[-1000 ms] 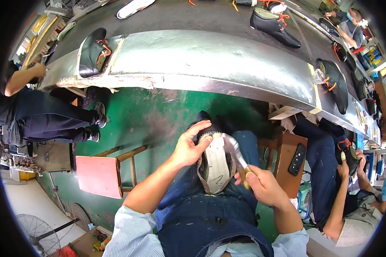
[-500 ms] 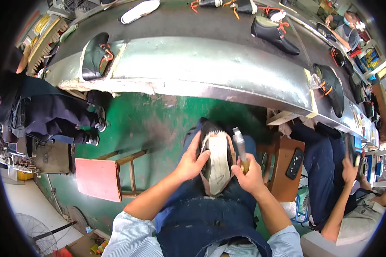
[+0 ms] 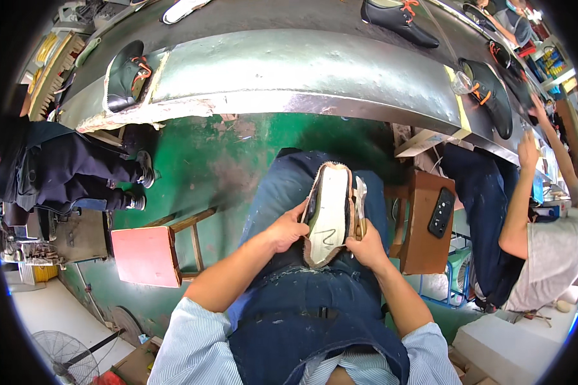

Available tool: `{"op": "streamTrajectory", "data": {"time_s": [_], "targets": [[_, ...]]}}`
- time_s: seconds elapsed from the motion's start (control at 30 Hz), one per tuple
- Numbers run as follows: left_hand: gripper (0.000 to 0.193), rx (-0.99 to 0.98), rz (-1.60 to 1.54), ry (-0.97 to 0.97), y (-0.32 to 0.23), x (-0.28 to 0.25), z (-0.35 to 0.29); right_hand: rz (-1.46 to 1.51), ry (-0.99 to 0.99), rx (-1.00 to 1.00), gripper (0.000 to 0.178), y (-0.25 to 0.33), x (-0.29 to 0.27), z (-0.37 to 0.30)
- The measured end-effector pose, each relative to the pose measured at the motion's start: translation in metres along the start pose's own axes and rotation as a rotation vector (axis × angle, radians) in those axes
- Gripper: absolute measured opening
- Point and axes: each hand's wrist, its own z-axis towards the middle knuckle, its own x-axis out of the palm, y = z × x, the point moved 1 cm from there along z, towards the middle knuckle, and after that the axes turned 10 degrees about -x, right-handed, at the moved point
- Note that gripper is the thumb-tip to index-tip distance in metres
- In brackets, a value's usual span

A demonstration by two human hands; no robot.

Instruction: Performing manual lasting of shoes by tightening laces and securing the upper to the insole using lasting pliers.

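A shoe (image 3: 328,212) rests sole side up on my lap, its pale bottom facing me with a dark scribble near the end closest to my body. My left hand (image 3: 288,230) is closed around its left side, thumb on the edge. My right hand (image 3: 367,245) grips a hand tool (image 3: 361,199) with a shiny metal head and a tan handle; its exact kind is unclear. The tool lies along the shoe's right side, pointing away from me. My right thumb is at the shoe's right edge. Part of the dark upper shows along the rim.
Ahead runs a metal-edged bench (image 3: 250,70) carrying a black shoe (image 3: 127,76) at left and more shoes at right. A pink-topped stool (image 3: 146,256) stands left, a brown stool (image 3: 427,224) with a black remote right. People sit on both sides; a fan (image 3: 64,362) is lower left.
The shoe has come nearer my body and tilted slightly, showing more of its bottom. My right hand has lowered the tool against its side. The bench sits higher in view.
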Motion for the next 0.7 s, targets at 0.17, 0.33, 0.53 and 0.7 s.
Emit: {"op": "streamTrajectory", "data": {"time_s": [0.17, 0.33, 0.53, 0.7], "targets": [[0.091, -0.134, -0.216, 0.202, 0.004, 0.004, 0.001, -0.134, 0.126, 0.000, 0.043, 0.016, -0.025, -0.004], [0.106, 0.074, 0.185, 0.046, 0.032, 0.017, 0.008, -0.562, 0.331, -0.021, 0.036, 0.053, -0.061, -0.040], [0.113, 0.092, 0.177, 0.030, 0.041, 0.016, 0.006, -0.872, 0.438, -0.496, 0.041, 0.068, -0.070, -0.040], [0.117, 0.138, 0.346, -0.013, 0.054, 0.008, 0.012, -1.125, 0.415, -0.759, 0.038, 0.094, -0.058, -0.021]]}}
